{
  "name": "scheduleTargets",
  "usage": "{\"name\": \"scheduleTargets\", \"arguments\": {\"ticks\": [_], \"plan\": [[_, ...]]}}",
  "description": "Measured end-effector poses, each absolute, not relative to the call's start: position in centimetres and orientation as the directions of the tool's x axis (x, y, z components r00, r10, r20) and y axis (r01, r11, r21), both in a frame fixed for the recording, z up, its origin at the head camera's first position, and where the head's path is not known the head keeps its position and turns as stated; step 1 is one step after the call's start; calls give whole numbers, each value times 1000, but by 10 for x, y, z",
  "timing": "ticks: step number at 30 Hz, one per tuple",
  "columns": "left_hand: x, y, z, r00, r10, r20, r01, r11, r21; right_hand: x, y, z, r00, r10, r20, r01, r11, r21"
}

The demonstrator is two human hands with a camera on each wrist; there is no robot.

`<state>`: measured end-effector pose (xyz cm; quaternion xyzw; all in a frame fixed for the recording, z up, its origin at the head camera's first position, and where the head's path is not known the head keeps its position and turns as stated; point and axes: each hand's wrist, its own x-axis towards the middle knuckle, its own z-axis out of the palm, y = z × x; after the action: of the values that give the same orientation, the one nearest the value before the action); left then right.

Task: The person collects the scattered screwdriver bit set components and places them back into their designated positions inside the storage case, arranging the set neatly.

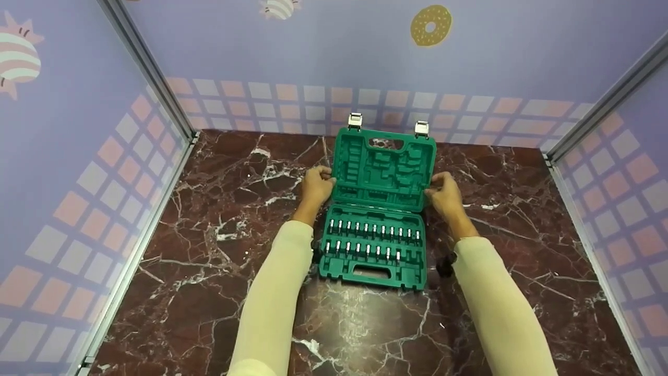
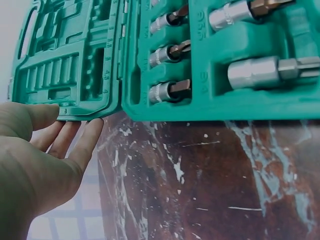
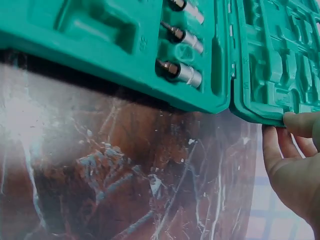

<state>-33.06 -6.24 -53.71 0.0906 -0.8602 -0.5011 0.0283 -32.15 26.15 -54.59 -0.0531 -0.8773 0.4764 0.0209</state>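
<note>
A green socket-bit case lies with its lid raised on the marbled tabletop. Its base holds two rows of silver bit sockets; slots at the right end of the lower row show bare plastic. The lid stands tilted back, its moulded inner face toward me. My left hand grips the lid's left edge, thumb on the inner side and fingers at the rim. At the opposite edge, my right hand pinches the lid between thumb and fingers. Part of the fingers is hidden behind the lid.
Two metal latches stick up from the lid's far edge. A purple patterned wall rises behind the case, with side walls left and right. The dark red tabletop spreads around the case.
</note>
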Motion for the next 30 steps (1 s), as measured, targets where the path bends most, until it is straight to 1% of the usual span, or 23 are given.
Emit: {"name": "scheduleTargets", "arguments": {"ticks": [5, 9, 12, 17, 30], "plan": [[-331, -62, -535, -985, -174, 1, -81, 464, 882, -320, 264, -541, -993, 117, 25, 49, 588, -807], [-330, -62, -533, -985, -172, 26, -58, 463, 884, -320, 265, -537, -994, 91, 53, 12, 603, -798], [-330, -61, -531, -984, -173, 51, -36, 463, 886, -319, 265, -534, -995, 66, 78, -23, 599, -801], [-328, -60, -527, -980, -169, 101, 14, 454, 891, -317, 267, -533, -993, 65, 101, -48, 558, -829], [-324, -57, -520, -968, -125, 219, 130, 496, 858, -310, 272, -536, -957, 44, 285, -201, 606, -770]]}}
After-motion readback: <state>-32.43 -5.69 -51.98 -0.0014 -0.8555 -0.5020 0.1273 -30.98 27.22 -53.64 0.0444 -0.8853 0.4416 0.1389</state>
